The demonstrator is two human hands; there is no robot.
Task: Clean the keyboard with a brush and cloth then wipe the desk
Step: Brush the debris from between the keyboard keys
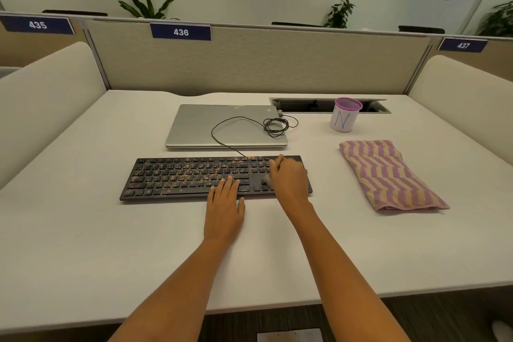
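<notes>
One keyboard (180,178) lies across the desk (83,230), tan crumbs thick over its left and middle keys. The left hand (224,211) lies flat with straight fingers, tips on the near keys, likely to steady the board against sweeping. Behind is one closed laptop (226,125) carrying the keyboard's one cable (222,123). The right hand (290,178) curls round one brush (279,159), its blurred bristles down at the right-end keys. Further right stand one pink cup (345,116) and one folded striped cloth (388,175), apart from the crumbs, probably kept for wiping.
</notes>
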